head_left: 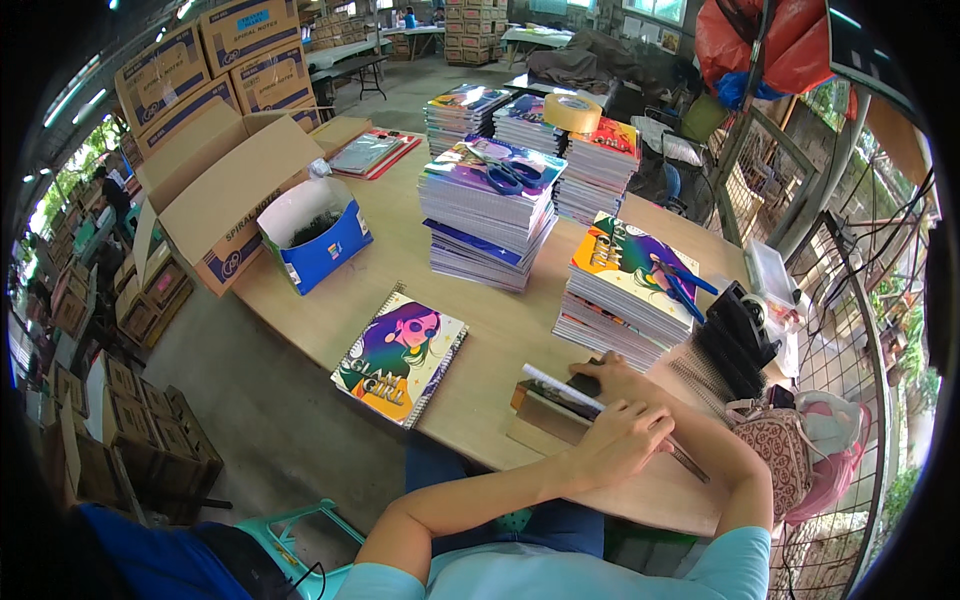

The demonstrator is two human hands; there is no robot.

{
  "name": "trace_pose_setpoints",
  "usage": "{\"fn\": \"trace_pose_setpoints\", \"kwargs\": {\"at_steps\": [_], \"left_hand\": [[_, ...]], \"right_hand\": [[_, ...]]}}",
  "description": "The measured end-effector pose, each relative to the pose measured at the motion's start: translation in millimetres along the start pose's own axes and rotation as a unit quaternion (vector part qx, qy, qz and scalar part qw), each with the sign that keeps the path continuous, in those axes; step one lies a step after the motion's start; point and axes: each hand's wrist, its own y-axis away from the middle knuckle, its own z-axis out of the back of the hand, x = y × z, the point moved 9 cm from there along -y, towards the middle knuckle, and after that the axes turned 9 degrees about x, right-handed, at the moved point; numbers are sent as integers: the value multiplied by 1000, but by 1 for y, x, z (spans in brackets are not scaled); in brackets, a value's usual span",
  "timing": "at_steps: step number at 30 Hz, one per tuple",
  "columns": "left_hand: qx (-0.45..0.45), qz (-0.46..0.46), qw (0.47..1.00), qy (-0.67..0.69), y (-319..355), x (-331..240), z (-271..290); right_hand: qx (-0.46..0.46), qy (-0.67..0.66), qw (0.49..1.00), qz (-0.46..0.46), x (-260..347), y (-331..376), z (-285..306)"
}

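In front of me, a notebook point(562, 388) stands tilted on edge, its white page edges up, against a brown wooden block point(548, 416) at the table's near edge. My right hand point(612, 374) reaches round its far side, fingers bent against it by a dark patch. Over the near side is my left hand point(630, 438), its fingertips pinched together; what lies between them is too small to make out. A dark spiral coil point(690, 461) sticks out just right of those fingers. To the left lies a bound notebook point(402, 358) with a colourful illustrated cover.
Notebook stacks point(625, 300) stand beyond my hands, some carrying blue-handled scissors point(512, 178), blue-handled pliers point(684, 290) and a tape roll point(572, 112). At left are a blue-and-white box point(325, 250) and an open carton point(225, 200). Black coils point(735, 345) and a patterned bag point(775, 460) crowd the right.
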Motion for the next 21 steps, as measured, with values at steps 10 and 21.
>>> {"fn": "trace_pose_setpoints", "kwargs": {"at_steps": [10,21], "left_hand": [[31,-22,999,22,2,-15,-16],[13,52,999,-10,11,22,19]], "right_hand": [[-107,-312,936,126,-63,132,23],[25,-325,917,230,-46,155,25]]}}
